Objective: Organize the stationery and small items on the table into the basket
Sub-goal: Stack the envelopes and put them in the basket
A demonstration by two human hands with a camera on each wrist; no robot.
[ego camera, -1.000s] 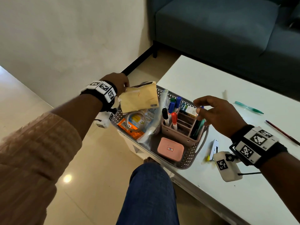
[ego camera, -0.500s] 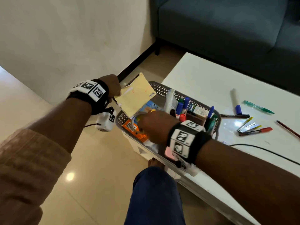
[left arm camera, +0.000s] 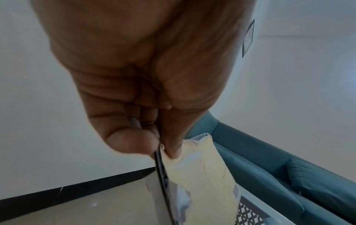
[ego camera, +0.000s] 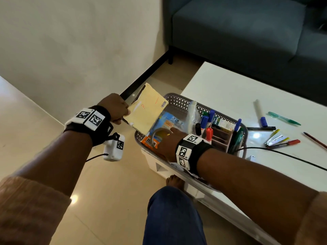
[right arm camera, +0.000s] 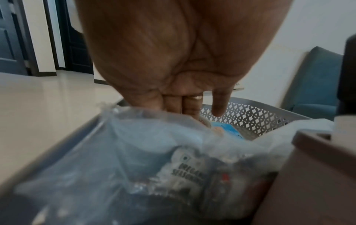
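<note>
The grey lattice basket (ego camera: pixel 178 99) sits at the table's near left corner. My left hand (ego camera: pixel 126 115) pinches the corner of a yellow envelope (ego camera: pixel 147 112) together with a thin dark flat thing, holding it tilted up over the basket's left rim; the pinch (left arm camera: pixel 163 146) on the envelope (left arm camera: pixel 208 179) shows in the left wrist view. My right hand (ego camera: pixel 170 132) reaches into the basket with straight fingers (right arm camera: pixel 189 106) resting on a clear plastic bag (right arm camera: pixel 154 152) and a blue packet (ego camera: pixel 169 119). A brown pen holder (ego camera: pixel 221 138) with markers stands in the basket's right half.
On the white table (ego camera: pixel 230 89) right of the basket lie a blue-capped white marker (ego camera: pixel 259 110), a green pen (ego camera: pixel 283 118), a black pen (ego camera: pixel 261 128), a red pen (ego camera: pixel 286 143) and a pencil (ego camera: pixel 315 138). A black cable (ego camera: pixel 283 153) crosses the table. A blue sofa (ego camera: pixel 238 32) stands behind.
My right hand left the pen holder and crossed into the basket's left half, onto the packets. My left hand has tilted the envelope up and away from the basket.
</note>
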